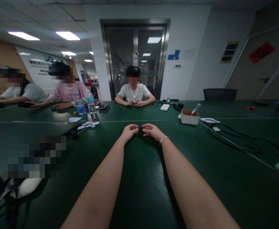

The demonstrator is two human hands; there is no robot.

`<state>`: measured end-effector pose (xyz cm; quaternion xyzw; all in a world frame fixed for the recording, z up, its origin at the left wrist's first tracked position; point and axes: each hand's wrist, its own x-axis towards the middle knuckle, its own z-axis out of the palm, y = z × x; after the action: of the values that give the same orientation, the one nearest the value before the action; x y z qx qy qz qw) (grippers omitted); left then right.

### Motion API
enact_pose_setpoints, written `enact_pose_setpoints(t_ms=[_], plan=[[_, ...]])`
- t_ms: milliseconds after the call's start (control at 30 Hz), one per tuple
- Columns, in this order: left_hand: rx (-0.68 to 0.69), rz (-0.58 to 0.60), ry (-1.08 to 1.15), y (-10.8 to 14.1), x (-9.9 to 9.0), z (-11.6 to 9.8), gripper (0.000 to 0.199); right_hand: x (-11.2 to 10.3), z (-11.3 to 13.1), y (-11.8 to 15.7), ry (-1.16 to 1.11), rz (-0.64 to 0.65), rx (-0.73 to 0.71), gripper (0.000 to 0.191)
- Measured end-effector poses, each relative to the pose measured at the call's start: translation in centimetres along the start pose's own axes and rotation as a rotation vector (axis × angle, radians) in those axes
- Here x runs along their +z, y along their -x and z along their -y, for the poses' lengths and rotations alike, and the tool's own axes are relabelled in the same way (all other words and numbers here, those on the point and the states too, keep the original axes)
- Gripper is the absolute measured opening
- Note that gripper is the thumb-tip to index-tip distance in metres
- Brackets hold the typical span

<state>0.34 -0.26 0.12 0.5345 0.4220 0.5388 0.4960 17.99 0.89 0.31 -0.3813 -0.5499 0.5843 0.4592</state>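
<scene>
Both of my arms reach forward over the dark green table (142, 178). A small black object (140, 128) is pinched between my hands, just above or on the tabletop; its kind is too small and dark to make out. My left hand (130, 131) closes thumb and fingers on its left end. From the other side, my right hand (153, 130) grips its right end with bent fingers. A silver bangle (163, 140) circles my right wrist.
Across the table sits a person in a white shirt (136, 93); two more people are at the left. Water bottles (91, 101) and paper scraps (88, 124) lie left. Rightward are a cardboard box (189, 117) holding a marker, a white device (164, 107) and black cables (239, 136).
</scene>
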Motion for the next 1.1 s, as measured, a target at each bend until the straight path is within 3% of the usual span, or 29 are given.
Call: enact_pose_setpoints(t_ms=[533,767,1100], plan=[[-0.012,0.018,0.010,-0.15,-0.10,0.17,0.023,-0.09,-0.03,0.01,0.026,0.014,-0.008,0.018],[-0.030,-0.026,0.067,-0.26,0.17,0.01,0.008,-0.19,-0.09,-0.02,0.018,0.019,-0.013,0.018],[-0.015,-0.054,-0.111,-0.90,0.25,0.72,0.013,-0.46,-0.70,-0.68,0.038,0.054,-0.034,0.019]])
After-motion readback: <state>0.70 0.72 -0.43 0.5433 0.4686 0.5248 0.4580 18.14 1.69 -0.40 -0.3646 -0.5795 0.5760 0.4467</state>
